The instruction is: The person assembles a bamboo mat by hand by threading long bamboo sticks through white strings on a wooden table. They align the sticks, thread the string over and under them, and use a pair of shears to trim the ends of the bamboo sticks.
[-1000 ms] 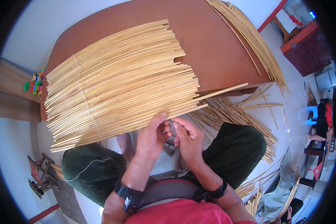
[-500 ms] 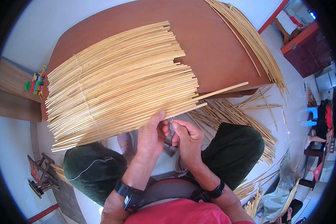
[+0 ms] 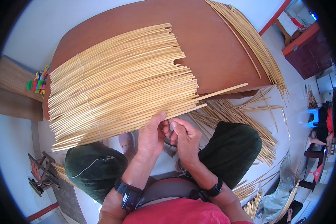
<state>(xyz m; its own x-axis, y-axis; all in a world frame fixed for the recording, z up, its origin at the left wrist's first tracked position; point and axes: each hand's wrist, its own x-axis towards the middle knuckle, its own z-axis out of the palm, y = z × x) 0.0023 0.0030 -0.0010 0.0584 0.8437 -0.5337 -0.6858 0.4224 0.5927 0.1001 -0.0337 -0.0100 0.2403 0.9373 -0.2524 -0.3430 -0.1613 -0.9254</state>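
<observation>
A mat of thin tan reed stalks (image 3: pixel 123 82) lies side by side on the brown table, its near edge jutting over my lap. A white string (image 3: pixel 86 98) crosses the stalks on the left. My left hand (image 3: pixel 152 132) grips the near edge of the mat, thumb on top and fingers curled beneath. Close beside it, my right hand (image 3: pixel 186 138) is closed in a pinch on a thin pale string (image 3: pixel 171 119) at the outermost stalk. Part of that string is hidden by my fingers. One stalk (image 3: pixel 227 89) sticks out past the others to the right.
More stalks lie in a bundle (image 3: pixel 250 41) along the right of the brown table (image 3: pixel 209 56). A loose pile of stalks (image 3: pixel 242 127) covers the floor at right. A loose string (image 3: pixel 91 164) rests on my left knee. A small wooden chair (image 3: pixel 43 173) stands at left.
My right hand has shifted slightly left, closer to my left hand and the mat's edge. My left hand keeps its hold on the stalks.
</observation>
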